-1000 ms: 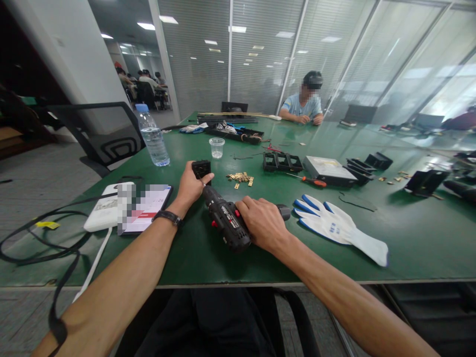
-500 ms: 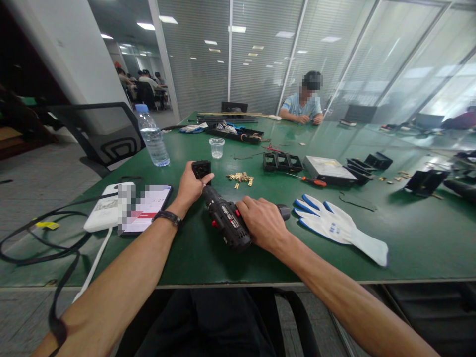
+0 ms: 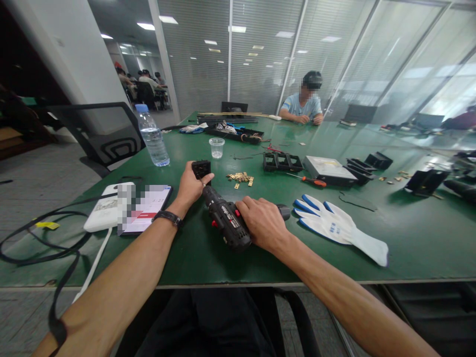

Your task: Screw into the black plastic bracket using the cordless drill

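— What do the person's hands have hold of?

— The right hand is wrapped around the grip of a black cordless driver, which lies tilted low over the green surface, its nose pointing away toward the left hand.

— And the left one?

— Its fingers are curled on a small black plastic part, thumb pressed against the side, steadying it on the surface. The driver's tip meets that part just by the thumb.

— What lies around them?

— A white-and-blue work glove just right of the driver, a heap of small brass pieces beyond it, a phone by the left wrist, and a water bottle and plastic cup farther back.
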A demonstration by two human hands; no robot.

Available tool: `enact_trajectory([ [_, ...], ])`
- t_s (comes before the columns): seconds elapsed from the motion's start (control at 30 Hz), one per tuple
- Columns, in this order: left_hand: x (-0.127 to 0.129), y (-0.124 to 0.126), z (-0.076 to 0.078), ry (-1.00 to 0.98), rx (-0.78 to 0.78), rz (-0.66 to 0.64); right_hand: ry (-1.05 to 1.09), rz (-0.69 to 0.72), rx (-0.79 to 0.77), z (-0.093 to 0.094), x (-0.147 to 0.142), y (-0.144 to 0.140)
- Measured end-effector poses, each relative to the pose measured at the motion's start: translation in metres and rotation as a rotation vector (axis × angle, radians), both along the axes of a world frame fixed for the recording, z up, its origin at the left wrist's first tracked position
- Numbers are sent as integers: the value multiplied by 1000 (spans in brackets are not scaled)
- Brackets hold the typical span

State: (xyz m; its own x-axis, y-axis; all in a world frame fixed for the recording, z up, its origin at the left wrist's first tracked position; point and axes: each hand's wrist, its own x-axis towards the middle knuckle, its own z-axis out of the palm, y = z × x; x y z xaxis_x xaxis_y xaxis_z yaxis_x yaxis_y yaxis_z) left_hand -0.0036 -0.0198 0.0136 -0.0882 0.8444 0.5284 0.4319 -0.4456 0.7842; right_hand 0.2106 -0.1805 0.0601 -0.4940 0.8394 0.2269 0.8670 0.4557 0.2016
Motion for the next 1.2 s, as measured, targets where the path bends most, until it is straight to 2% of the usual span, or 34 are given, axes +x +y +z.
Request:
enact_trajectory([
  [1.2,2,-5,3,1,-2,-13,11,-15,-10,0,0,0],
])
